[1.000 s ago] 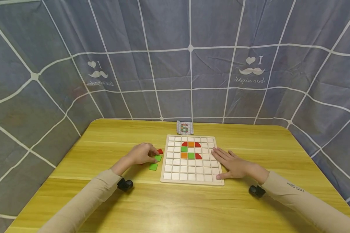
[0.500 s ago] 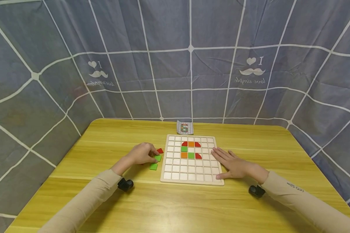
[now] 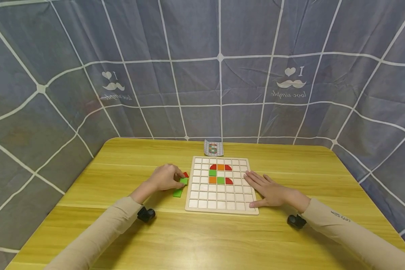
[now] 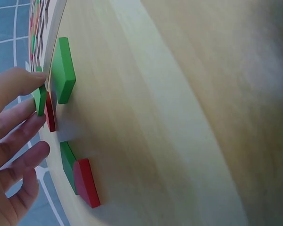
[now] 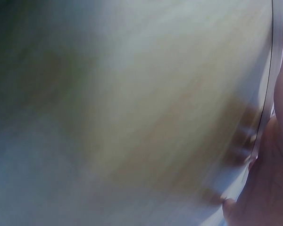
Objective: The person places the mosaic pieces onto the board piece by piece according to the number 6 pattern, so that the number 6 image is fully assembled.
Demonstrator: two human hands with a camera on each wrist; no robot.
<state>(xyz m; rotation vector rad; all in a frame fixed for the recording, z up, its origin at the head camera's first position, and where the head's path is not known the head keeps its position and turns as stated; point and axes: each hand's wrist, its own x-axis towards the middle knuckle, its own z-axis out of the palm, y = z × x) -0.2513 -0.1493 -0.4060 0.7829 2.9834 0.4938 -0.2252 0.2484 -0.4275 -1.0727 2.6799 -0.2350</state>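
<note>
Between thumb and fingers, my left hand (image 3: pixel 165 177) pinches a green square tile (image 4: pixel 40 100), raised off the table just left of the wooden grid board (image 3: pixel 203 195). A second green tile (image 3: pixel 177 193) lies below that hand, and a red tile (image 3: pixel 186 174) lies beyond its fingertips. The left wrist view also shows another green tile (image 4: pixel 67 165) with a red piece (image 4: pixel 86 182) against it, both hidden under the hand in the head view. My right hand (image 3: pixel 269 190) rests flat on the board's right edge, fingers straight and spread.
Orange squares (image 3: pixel 212 180), green squares (image 3: pixel 221 180) and red rounded pieces (image 3: pixel 228 181) sit in cells at the board's upper middle. Behind the board, a small pattern card (image 3: pixel 213 148) stands near the table's back edge. A grey curtain (image 3: pixel 195 82) encloses the table.
The green tile in my left hand has come up off the table and shifted slightly right, now overlapping the lower green tile's corner in the head view. My right hand stays put.
</note>
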